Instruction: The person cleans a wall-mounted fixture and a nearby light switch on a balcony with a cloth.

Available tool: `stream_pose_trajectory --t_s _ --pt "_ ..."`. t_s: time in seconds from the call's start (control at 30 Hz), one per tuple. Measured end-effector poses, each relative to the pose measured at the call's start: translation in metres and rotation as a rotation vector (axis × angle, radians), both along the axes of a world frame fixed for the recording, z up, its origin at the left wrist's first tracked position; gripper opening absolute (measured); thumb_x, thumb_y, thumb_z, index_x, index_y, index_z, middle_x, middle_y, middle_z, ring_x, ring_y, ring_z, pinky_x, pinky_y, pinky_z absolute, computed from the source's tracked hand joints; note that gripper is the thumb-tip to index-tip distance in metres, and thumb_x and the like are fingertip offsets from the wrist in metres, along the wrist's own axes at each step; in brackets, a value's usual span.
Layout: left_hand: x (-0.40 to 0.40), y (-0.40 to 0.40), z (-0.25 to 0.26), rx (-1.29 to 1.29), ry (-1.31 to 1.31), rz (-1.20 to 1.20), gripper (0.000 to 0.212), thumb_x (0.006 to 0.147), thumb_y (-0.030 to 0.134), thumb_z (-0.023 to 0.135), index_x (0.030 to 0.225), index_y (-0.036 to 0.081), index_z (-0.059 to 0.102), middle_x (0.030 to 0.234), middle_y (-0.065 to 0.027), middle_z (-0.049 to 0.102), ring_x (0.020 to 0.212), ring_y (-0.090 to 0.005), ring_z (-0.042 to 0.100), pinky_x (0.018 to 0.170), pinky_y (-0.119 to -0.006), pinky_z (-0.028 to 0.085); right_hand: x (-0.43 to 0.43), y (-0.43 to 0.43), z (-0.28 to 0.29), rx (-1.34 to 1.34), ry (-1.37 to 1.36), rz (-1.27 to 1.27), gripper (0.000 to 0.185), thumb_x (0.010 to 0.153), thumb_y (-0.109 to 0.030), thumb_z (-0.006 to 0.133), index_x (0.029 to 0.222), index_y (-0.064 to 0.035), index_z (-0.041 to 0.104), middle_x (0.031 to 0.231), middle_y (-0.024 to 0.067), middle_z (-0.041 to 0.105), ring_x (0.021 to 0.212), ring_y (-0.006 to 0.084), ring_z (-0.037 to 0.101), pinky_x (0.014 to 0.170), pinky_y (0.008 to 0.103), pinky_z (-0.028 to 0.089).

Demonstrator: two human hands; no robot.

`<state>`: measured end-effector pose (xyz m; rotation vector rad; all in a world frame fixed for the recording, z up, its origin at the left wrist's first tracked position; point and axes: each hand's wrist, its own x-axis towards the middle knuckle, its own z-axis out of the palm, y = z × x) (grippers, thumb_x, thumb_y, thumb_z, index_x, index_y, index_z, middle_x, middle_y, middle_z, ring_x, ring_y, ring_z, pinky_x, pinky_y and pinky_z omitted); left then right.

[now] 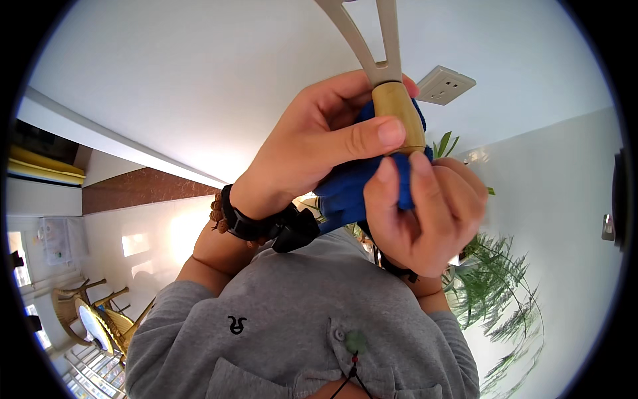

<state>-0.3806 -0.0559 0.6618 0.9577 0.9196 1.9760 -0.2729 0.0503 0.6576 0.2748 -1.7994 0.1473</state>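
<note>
My left hand holds the short wooden handle of a tool, its thumb lying across the wood. From the handle a flat, matte metal piece splits into two arms that run out of the picture's top. Blue cloth lies behind the handle and hangs below it, between my hands. My right hand is at the handle's lower end, thumb and forefinger pinching a fold of this cloth against the butt. The far end of the tool is out of view, and my fingers hide part of the cloth.
A wall socket is on the pale wall just beyond the handle. Feathery green plants stand close to my right arm. At the far left are wicker chairs around a round table. A black device sits at my left wrist.
</note>
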Motion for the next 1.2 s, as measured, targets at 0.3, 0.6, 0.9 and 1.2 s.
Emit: stream_pose_trajectory --t_s 0.3,0.6,0.9,1.2 --pt "-0.007 0.002 -0.003 0.03 0.004 -0.115 0.062 0.083 0.037 0.072 0.127 -0.002 0.05 0.117 -0.0077 0.058 0.103 -0.0143 0.059 0.089 -0.029 0.047 0.001 -0.013 -0.001 -0.103 0.043 -0.152 0.033 0.072 -0.004 0.078 0.102 -0.0002 0.065 0.098 0.0116 0.057 0.077 0.0222 0.06 0.062 0.0285 0.049" --pt "-0.02 0.01 -0.02 0.195 -0.024 -0.219 0.045 0.087 0.015 0.07 0.124 0.0 0.052 0.108 -0.0057 0.062 0.1 -0.0118 0.058 0.089 -0.027 0.046 0.008 -0.034 -0.015 -0.092 -0.04 -0.259 0.032 0.078 -0.001 0.074 0.108 -0.0027 0.064 0.106 0.0129 0.05 0.085 0.025 0.06 0.071 0.0308 0.05" --pt "-0.018 0.011 -0.009 0.138 -0.029 -0.237 0.044 0.089 0.019 0.068 0.124 -0.002 0.052 0.109 -0.006 0.061 0.101 -0.0103 0.056 0.092 -0.026 0.043 0.009 -0.04 -0.013 -0.624 0.346 -0.425 0.011 0.091 -0.002 0.061 0.098 0.0049 0.064 0.1 0.0116 0.063 0.087 0.0161 0.059 0.077 0.028 0.048" --pt "-0.007 0.006 -0.012 0.124 -0.12 -0.2 0.039 0.092 0.019 0.064 0.123 -0.002 0.052 0.111 -0.0067 0.06 0.103 -0.0126 0.056 0.091 -0.027 0.044 -0.002 -0.039 -0.004 -0.084 0.218 -0.392 0.04 0.065 0.0 0.08 0.101 -0.0016 0.063 0.101 0.0148 0.062 0.082 0.0298 0.063 0.071 0.0346 0.053"
